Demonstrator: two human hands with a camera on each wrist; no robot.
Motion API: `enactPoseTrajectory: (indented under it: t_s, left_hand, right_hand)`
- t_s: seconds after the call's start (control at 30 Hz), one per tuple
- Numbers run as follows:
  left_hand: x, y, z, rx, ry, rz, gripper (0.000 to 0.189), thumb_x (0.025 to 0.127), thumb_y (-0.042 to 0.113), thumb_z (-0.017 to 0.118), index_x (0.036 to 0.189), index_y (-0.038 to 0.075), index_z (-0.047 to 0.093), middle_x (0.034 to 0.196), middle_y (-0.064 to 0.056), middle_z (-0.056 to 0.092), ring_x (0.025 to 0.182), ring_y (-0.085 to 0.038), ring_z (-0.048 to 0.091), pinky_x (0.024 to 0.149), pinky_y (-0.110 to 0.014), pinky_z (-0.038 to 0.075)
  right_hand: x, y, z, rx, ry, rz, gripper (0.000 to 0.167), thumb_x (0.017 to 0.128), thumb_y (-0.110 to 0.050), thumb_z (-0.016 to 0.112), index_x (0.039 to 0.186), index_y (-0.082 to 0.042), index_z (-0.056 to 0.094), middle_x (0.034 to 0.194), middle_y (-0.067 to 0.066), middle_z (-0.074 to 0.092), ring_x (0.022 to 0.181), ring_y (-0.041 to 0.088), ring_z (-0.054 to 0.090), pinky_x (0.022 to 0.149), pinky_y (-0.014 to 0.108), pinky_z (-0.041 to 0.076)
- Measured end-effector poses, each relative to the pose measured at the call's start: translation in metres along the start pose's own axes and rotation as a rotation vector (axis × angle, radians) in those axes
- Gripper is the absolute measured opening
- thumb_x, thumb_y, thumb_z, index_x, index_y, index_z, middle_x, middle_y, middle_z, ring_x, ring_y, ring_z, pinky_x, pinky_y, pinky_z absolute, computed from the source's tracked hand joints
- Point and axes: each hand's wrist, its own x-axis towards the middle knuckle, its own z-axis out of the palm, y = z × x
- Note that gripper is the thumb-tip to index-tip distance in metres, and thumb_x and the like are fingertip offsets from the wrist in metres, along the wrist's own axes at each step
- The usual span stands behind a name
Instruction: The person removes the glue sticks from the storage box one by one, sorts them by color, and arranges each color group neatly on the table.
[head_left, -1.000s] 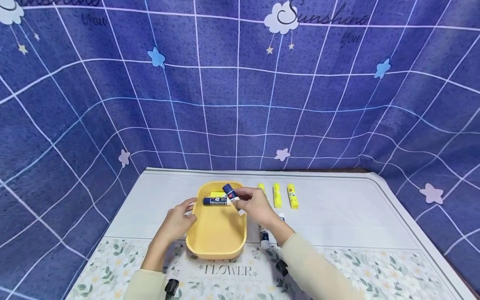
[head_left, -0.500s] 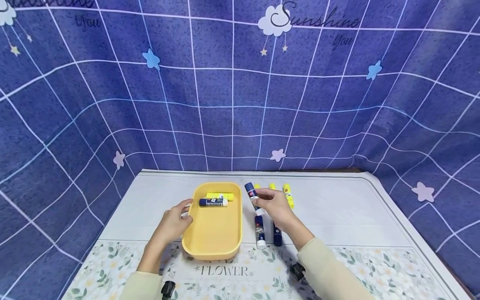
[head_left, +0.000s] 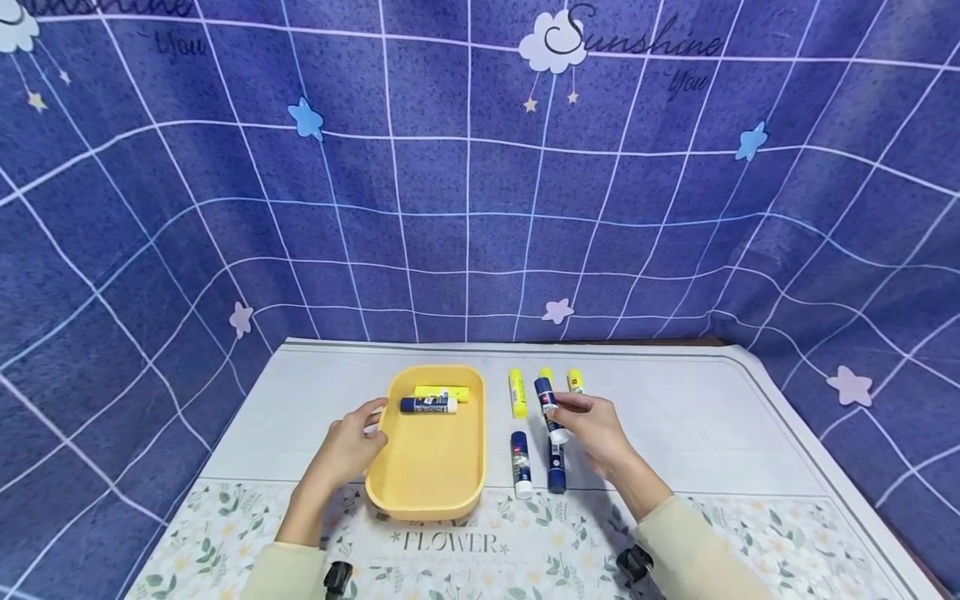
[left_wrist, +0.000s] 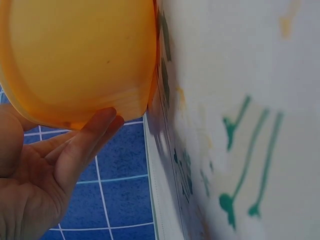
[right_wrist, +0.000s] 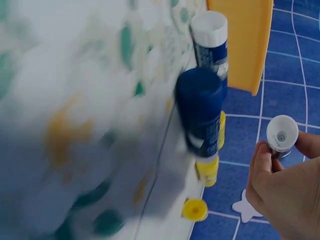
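My right hand [head_left: 600, 429] pinches a navy glue stick [head_left: 545, 392] with a white end. In the head view it overlaps a yellow glue stick behind it and a navy one [head_left: 556, 477] in front. Another navy glue stick [head_left: 521, 462] lies to the left of that one. The right wrist view shows the held stick's round white end [right_wrist: 282, 134] between thumb and fingers. My left hand [head_left: 351, 446] touches the left side of a yellow tray [head_left: 425, 505], its fingertips [left_wrist: 106, 117] against the outer wall. Inside the tray lie a navy glue stick [head_left: 427, 405] and a yellow one [head_left: 452, 393].
Farther back on the white table stand out yellow glue sticks [head_left: 518, 393] in a row, partly hidden by the right hand's stick. A flower-print cloth [head_left: 720, 550] covers the front. Behind the table hangs a blue grid-patterned curtain [head_left: 420, 233].
My right hand has carried the navy glue stick from above the tray rightward over the loose sticks. The left hand has stayed at the tray's side.
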Motion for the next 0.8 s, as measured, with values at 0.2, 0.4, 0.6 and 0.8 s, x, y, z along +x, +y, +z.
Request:
enactPoseTrajectory:
  t_s: [0.2,0.4,0.6,0.8]
  left_hand:
    - [-0.001,-0.001,-0.002,0.008,0.002,-0.006,0.061,0.091,0.006,0.057,0.151,0.001,0.048,0.136,-0.028,0.065,0.115,-0.040,0.072,0.095,-0.048,0.061]
    - [-0.002,-0.002,-0.001,0.003,0.008,-0.013,0.061,0.092,0.006,0.057,0.151,0.001,0.048,0.136,-0.028,0.065,0.115,-0.039,0.072,0.093,-0.047,0.062]
    - [-0.001,-0.002,0.000,-0.022,-0.011,-0.019,0.061,0.093,0.006,0.056,0.153,0.001,0.046,0.138,-0.029,0.063,0.117,-0.041,0.071,0.093,-0.046,0.062]
    - [0.000,-0.001,-0.001,-0.019,-0.010,-0.015,0.061,0.093,0.006,0.056,0.153,0.001,0.046,0.139,-0.030,0.063,0.118,-0.042,0.070,0.094,-0.047,0.062]
  right_hand:
    - [-0.007,0.008,-0.017,-0.036,0.014,0.049,0.046,0.091,-0.005,0.069,0.134,0.010,0.061,0.135,0.028,0.063,0.106,0.016,0.066,0.086,0.015,0.054]
    - [-0.012,0.022,-0.033,-0.070,0.034,0.085,0.047,0.091,-0.006,0.070,0.132,0.013,0.060,0.127,0.025,0.068,0.104,0.015,0.065,0.084,0.017,0.055]
    - [-0.019,0.037,-0.051,-0.150,0.048,0.121,0.045,0.091,-0.009,0.071,0.130,0.011,0.062,0.121,0.019,0.070,0.100,0.015,0.064,0.085,0.023,0.054]
    - [-0.021,0.041,-0.063,-0.223,0.060,0.162,0.046,0.091,-0.014,0.072,0.130,0.010,0.063,0.123,0.021,0.069,0.104,0.020,0.064,0.085,0.026,0.053]
